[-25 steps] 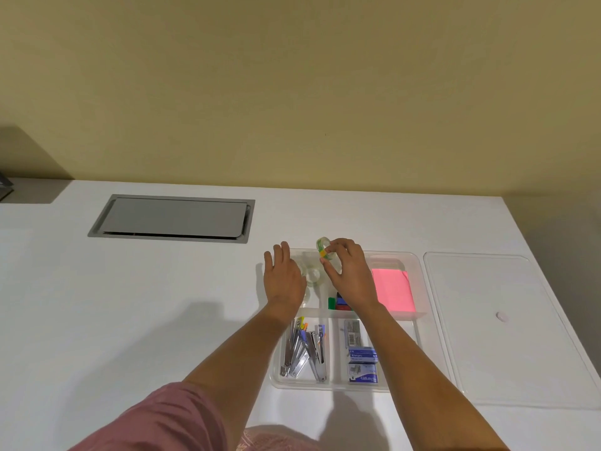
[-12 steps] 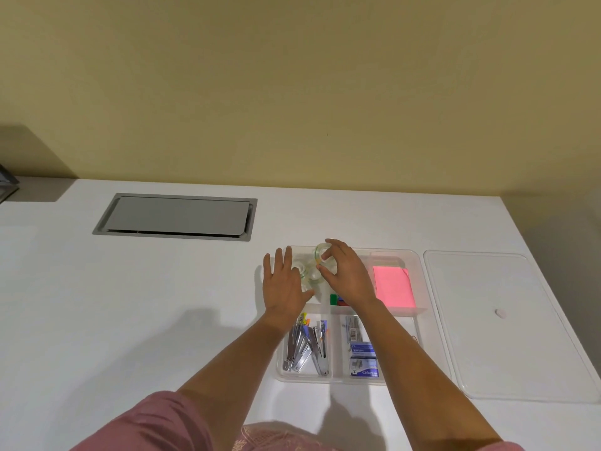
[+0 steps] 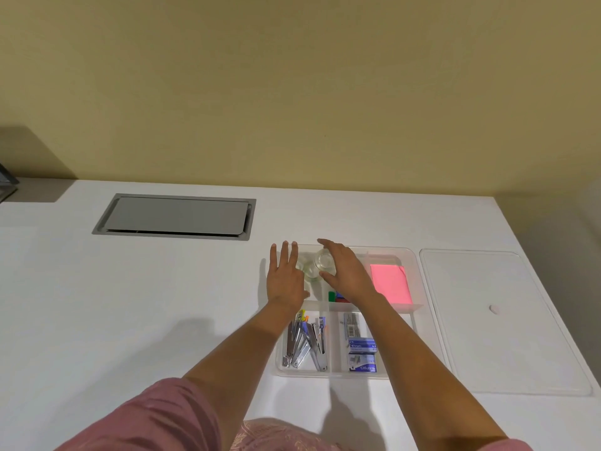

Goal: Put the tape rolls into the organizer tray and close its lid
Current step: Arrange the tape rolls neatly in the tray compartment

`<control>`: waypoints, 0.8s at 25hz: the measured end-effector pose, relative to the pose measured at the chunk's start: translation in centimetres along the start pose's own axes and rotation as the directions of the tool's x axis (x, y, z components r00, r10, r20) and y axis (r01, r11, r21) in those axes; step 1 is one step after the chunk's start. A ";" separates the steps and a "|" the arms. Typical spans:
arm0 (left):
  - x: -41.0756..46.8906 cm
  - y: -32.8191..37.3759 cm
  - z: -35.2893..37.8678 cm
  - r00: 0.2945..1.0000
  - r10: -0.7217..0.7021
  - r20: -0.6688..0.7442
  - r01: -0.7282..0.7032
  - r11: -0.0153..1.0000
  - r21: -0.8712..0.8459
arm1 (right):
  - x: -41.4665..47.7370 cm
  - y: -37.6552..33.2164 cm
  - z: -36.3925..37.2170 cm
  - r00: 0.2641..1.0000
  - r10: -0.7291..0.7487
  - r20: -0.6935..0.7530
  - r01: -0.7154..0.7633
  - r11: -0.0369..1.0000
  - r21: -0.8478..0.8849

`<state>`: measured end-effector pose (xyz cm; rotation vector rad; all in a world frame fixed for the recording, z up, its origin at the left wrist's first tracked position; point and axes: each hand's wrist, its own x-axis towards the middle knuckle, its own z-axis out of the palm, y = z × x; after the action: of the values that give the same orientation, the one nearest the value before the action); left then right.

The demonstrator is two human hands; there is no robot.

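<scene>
Centre-right of frame, both hands are over the clear organizer tray (image 3: 414, 255) on the white bench (image 3: 130, 304). Right hand (image 3: 346, 271): grip spread wide, fingers curved round a clear tape roll (image 3: 323, 260) in the tray's upper-left compartment, prob. touching it, not clamped. Left hand (image 3: 286, 279): flat, fingers splayed, holding nothing, at the tray's left edge. More tape rolls (image 3: 309, 271) lie between the hands. Lid (image 3: 504, 320) lies flat to the right of the tray. Staple boxes (image 3: 361, 354) lower centre; print too small to read.

Staple boxes' (image 3: 362, 354) print too small to read
</scene>
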<state>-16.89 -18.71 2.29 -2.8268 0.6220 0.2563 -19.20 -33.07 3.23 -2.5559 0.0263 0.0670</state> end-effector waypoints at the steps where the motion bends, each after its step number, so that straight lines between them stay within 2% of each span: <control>1: 0.0 -0.1 0.0 1.000 0.007 0.004 -0.007 1.000 0.013 | 0.0 0.0 0.0 0.999 -0.009 0.036 0.010 1.000 -0.028; 7: -0.1 -0.8 -0.1 0.999 0.033 0.001 -0.033 0.998 0.054 | 0.8 -1.5 0.3 0.961 -0.034 0.276 0.098 0.970 -0.221; 12: -0.3 -1.0 0.0 0.999 0.040 -0.036 -0.041 0.999 -0.007 | 1.3 -2.7 1.6 0.925 -0.015 0.379 0.187 0.888 -0.421; 16: -0.4 -1.4 0.1 0.998 0.020 -0.056 -0.027 0.991 -0.128 | 1.9 -2.9 1.9 0.911 0.019 0.412 0.172 0.890 -0.422; 20: -0.2 -1.5 0.2 0.998 0.002 -0.058 -0.011 0.989 -0.150 | 2.6 -3.0 1.4 0.893 0.057 0.446 0.155 0.892 -0.424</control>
<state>-16.42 -17.28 2.38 -2.9866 0.6500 0.2321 -16.62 -29.82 3.53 -2.9330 -0.2650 0.7235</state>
